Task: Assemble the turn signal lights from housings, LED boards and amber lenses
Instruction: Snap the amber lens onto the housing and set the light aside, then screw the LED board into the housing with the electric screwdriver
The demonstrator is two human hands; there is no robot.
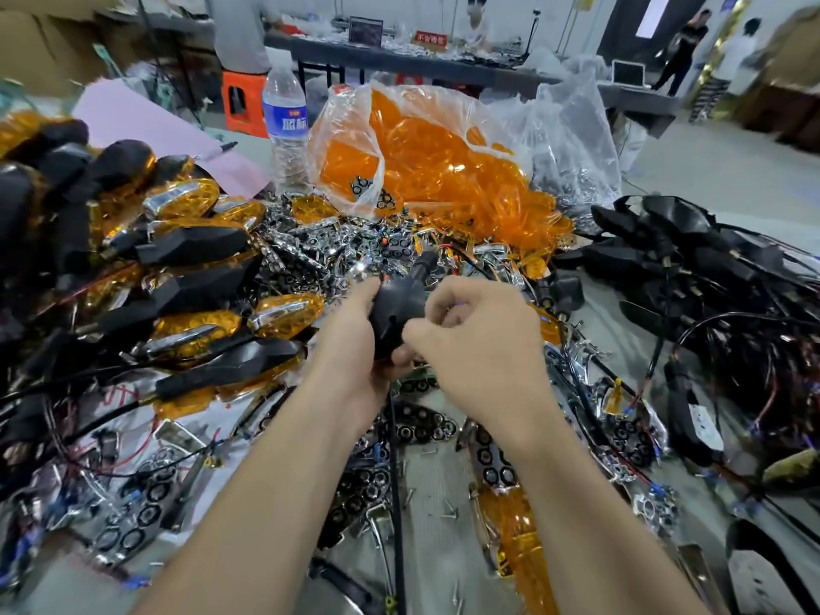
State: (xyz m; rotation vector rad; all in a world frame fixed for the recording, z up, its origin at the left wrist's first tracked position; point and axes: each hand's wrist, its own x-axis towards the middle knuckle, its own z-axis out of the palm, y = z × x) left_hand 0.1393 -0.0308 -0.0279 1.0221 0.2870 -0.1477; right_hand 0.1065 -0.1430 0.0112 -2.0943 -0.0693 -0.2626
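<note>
As the left hand [355,344] grips it, the housing [395,304] lies lengthwise, stem away.

Water bottle [285,122]: clear plastic, white cap, blue label, upright at the table's far side.
Pink sheet [146,122]: flat, left of bottle.
Black marker [219,149]: lying on pink sheet.
Orange stool [244,104]: on floor behind bottle.
Far table [488,73]: dark, carries red sign [430,37].
Laptop [628,74]: white, open, at right rear.
Two people [683,51]: standing, far right.
</note>
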